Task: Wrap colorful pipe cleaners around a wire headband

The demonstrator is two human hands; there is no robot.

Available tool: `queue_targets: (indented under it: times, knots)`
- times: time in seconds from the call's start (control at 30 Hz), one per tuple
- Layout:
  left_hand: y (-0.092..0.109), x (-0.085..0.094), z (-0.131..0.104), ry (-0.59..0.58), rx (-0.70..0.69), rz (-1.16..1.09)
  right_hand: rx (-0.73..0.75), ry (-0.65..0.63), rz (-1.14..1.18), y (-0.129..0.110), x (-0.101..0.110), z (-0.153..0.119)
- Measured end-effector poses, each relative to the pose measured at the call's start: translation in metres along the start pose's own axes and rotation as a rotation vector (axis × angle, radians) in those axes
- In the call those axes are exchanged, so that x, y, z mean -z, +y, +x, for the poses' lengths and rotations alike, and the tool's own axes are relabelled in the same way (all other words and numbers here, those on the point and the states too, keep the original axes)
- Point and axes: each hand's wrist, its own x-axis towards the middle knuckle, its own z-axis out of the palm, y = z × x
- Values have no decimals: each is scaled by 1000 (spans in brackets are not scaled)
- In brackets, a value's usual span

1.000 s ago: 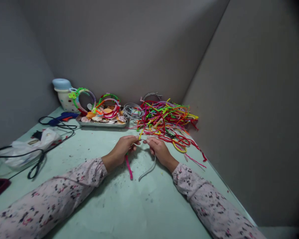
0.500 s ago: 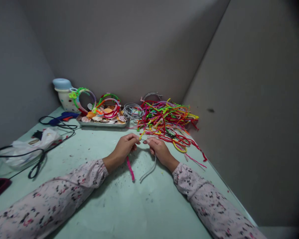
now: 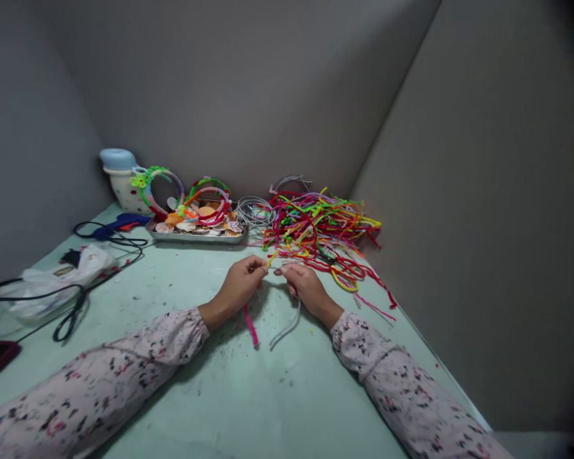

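My left hand (image 3: 243,280) is closed in a pinch, with a short yellow stem end (image 3: 271,258) showing at its fingertips and a pink fuzzy stem (image 3: 251,326) hanging below it. My right hand (image 3: 305,284) pinches a thin grey wire, whose loose tail (image 3: 287,328) curves down to the left above the table. A short stretch of the wire spans the small gap between the two sets of fingertips. How the wire and the stems meet inside my left fingers is hidden.
Behind my hands lie a heap of colourful fuzzy stems (image 3: 320,223), a grey wire coil (image 3: 256,212) and a metal tray (image 3: 196,238) of shells and headbands. A cup (image 3: 127,191), black cable (image 3: 83,290), plastic bag (image 3: 43,293) and dark red-edged object (image 3: 9,350) are left.
Both hands keep nearly the same pose and grip. The pink stem and the grey wire tail have shifted very slightly.
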Motion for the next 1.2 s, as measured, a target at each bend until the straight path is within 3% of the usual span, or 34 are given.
queue_targets:
  times: [0.67, 0.93, 1.2]
  knots:
    - [11, 1, -7, 23, -82, 176, -24, -26, 8, 1, -1, 0]
    - [2, -1, -3, 37, -79, 49, -21, -23, 35, 2, 0, 2]
    - [5, 0, -4, 19, -85, 83, -19, -30, 40, 2, 0, 1]
